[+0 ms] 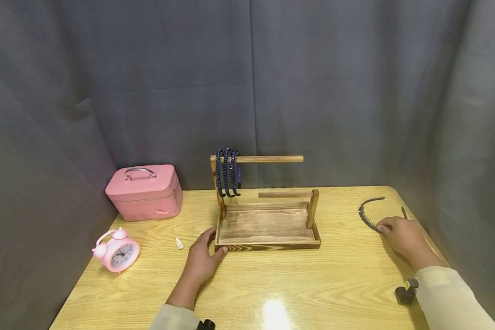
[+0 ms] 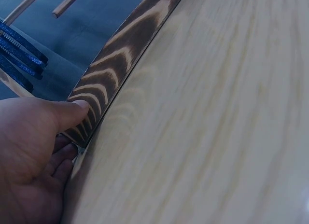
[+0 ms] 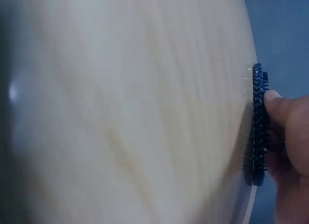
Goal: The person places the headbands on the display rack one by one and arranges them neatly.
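Observation:
A wooden stand [image 1: 268,246], a tray with two upright posts and a bar on each, sits mid-table. Three dark blue braided headbands [image 1: 227,174] hang on its taller bar at the left. My left hand [image 1: 203,256] holds the stand's front left corner, thumb on the striped front face [image 2: 104,79] and fingers along the left side. Over at the table's right edge, my right hand [image 1: 402,236] pinches another dark headband [image 1: 365,215] with comb teeth. In the right wrist view the thumb presses against that headband's beaded band [image 3: 259,122].
A pink case [image 1: 144,192] with a metal handle stands at the back left. Nearer lies a pink alarm clock [image 1: 121,254], tilted back, and a small white hair clip [image 1: 179,243]. Grey curtains [image 1: 169,91] hang close behind and beside the table.

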`<state>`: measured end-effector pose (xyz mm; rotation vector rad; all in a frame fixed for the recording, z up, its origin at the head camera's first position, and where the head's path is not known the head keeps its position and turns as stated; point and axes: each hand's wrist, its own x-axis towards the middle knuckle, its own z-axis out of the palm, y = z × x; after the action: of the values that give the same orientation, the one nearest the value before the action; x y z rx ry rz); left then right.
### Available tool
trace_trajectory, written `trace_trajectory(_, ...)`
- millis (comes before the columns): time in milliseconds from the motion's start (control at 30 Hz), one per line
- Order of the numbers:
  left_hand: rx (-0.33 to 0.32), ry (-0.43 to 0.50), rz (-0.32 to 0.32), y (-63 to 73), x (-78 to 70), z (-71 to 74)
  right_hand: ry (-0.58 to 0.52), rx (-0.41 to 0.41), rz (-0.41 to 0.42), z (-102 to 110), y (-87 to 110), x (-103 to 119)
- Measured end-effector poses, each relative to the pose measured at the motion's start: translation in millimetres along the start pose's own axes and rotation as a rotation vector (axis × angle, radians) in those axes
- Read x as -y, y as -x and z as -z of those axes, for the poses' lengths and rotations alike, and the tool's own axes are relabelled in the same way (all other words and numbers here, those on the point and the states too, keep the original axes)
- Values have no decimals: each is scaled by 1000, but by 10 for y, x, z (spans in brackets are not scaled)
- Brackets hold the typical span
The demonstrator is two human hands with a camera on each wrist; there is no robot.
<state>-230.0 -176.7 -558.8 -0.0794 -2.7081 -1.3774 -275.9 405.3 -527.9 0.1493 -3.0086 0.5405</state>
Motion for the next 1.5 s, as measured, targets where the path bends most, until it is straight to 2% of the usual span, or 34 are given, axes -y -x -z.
trace_trajectory(100,0,2,4,3,-1,0,-41,-8,24,-69,6,126)
trace_trajectory(200,4,12,11,15,-9,-3,-134,-14,-7,-114,38,308)
trace_trajectory(400,6,17,22,9,-30,-2,-479,-80,-135,-30,62,778)
trace_trajectory(467,-3,10,7,-1,-30,1,-632,-118,-152,45,35,922)
trace_trajectory(567,-12,7,4,-10,-27,1,-993,-151,-133,159,-12,1121)
trace_trajectory(667,-10,8,4,-10,-29,-1,-1354,-169,-61,265,-33,1324)
trace_trajectory(700,-6,8,4,-8,-32,1,-1449,-170,-35,303,-36,1391)
trace_trajectory(767,-4,3,-2,-5,-32,2,-1554,-190,6,381,-48,1531)
trace_trajectory(833,-2,-1,-3,-6,-28,2,-1611,-224,19,470,-78,1679)
trace_trajectory(967,-5,-5,-3,-3,-17,1,-1681,-298,-6,644,-164,1981)
trace_trajectory(1133,-5,1,0,0,-13,2,-1738,-345,-37,788,-331,2305)
trace_trajectory(1333,5,23,5,2,-22,-6,-1765,-327,-54,791,-536,2617)
trace_trajectory(1500,3,24,6,-9,-22,-3,-1784,-284,-123,726,-644,2949)
